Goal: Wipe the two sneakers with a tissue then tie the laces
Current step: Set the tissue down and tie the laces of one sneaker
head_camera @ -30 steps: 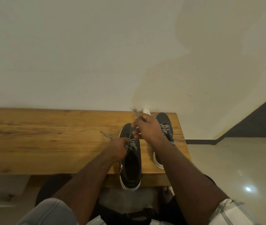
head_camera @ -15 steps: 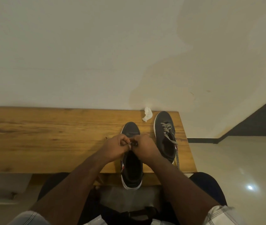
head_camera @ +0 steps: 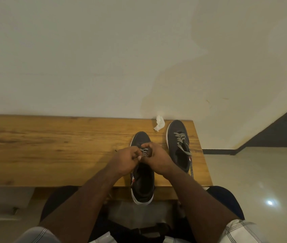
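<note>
Two dark sneakers with white soles stand on a wooden bench (head_camera: 51, 146). The left sneaker (head_camera: 142, 185) has its heel over the bench's front edge. My left hand (head_camera: 126, 159) and my right hand (head_camera: 157, 158) meet over its tongue, each pinching the black-and-white lace (head_camera: 144, 152). The right sneaker (head_camera: 178, 148) stands further back, its lace (head_camera: 181, 141) loosely bunched with one end trailing toward the bench's front edge. A crumpled white tissue (head_camera: 159, 123) lies at the back of the bench by the wall.
The bench runs along a pale wall (head_camera: 104, 58) and ends just right of the right sneaker. A glossy tiled floor (head_camera: 255, 181) lies to the right. My knees sit under the bench's front edge.
A second ago my right hand was raised, pulling a lace up and back. Both hands then came down together over the left sneaker's tongue and stay there, working the lace.
</note>
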